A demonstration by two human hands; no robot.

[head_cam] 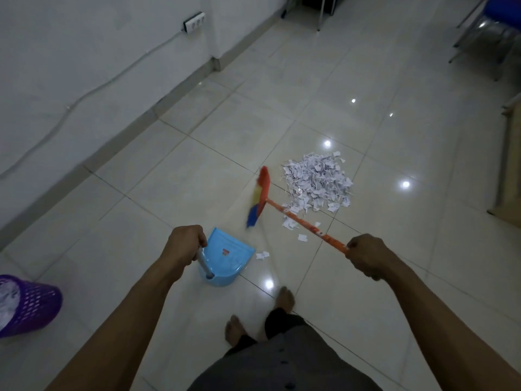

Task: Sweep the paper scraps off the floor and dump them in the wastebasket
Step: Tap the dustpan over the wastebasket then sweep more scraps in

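While the paper scraps [317, 182] lie mostly in one heap on the tiled floor [169, 170], no scraps show inside the blue dustpan [228, 258]. Gathering looks largely done; scooping and dumping are not yet done.

Heap: small torn white pieces, some with print, loosely piled. A few strays trail toward the pan's mouth.

Broom [259, 197] head sits just left of the heap, between it and the pan, blurred.

Right hand [366, 256] curled round the end of the orange handle; left hand [184, 244] curled round the dustpan's upright handle.

Purple wastebasket [28, 303] stands well apart at far left, with something white inside; whether scraps, cannot tell.
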